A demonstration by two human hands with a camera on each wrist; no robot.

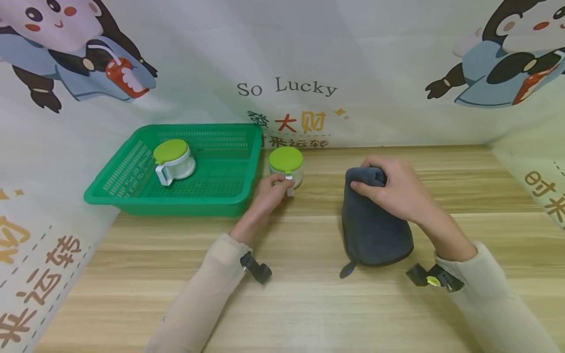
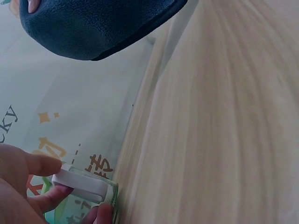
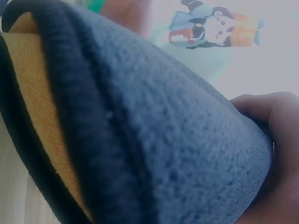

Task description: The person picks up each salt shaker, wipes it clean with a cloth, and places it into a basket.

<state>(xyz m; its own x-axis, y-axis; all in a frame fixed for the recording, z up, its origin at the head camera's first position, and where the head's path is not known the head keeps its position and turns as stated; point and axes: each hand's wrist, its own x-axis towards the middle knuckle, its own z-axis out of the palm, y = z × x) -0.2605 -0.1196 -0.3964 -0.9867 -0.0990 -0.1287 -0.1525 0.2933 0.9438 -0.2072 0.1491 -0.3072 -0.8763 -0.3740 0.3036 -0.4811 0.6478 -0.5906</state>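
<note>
My left hand [image 1: 270,193] pinches the white handle [image 2: 84,184] of a clear seasoning jar with a green lid [image 1: 286,159]. The jar stands upright on the wooden table, just right of the green basket. To the right, my right hand [image 1: 399,191] grips the bunched top of a folded grey-blue cleaning cloth [image 1: 375,230], which hangs down with a small tag at its lower left corner. In the right wrist view the cloth's yellow inner side [image 3: 35,84] shows between dark-edged folds. The cloth hides part of the right fingers there.
A green plastic basket [image 1: 220,203] stands at the back left, with a second green-lidded jar [image 1: 181,167] inside it. Behind the wooden table [image 1: 309,309] hangs a printed white curtain [image 1: 375,63], which also closes off both sides.
</note>
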